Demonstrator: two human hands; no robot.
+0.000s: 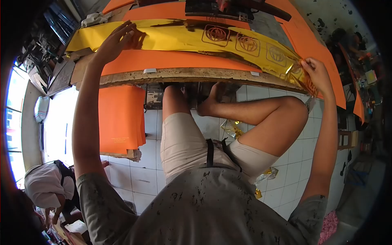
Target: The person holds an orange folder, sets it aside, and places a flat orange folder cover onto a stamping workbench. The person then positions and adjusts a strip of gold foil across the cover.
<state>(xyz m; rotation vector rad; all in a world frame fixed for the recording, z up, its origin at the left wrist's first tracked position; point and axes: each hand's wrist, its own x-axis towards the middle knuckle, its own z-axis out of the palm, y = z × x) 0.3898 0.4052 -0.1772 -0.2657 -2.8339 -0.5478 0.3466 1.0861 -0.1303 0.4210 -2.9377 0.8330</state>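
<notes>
A long strip of shiny gold foil [175, 37] stretches across the orange sheets [163, 59] on the wooden table. Dark patches and several square emblem outlines mark its middle and right part. My left hand [116, 43] lies on the foil's left part, fingers extended and pointing up and right. At the foil's right end, my right hand [316, 72] pinches the crumpled edge between thumb and fingers. Above the middle of the foil stands a dark metal machine part [220, 9].
A stack of orange sheets [120, 118] sits below the table at left. Foil scraps [232, 130] lie on the tiled floor between my legs. Another person [49, 183] is at the lower left. The table's worn front edge [183, 74] runs above my knees.
</notes>
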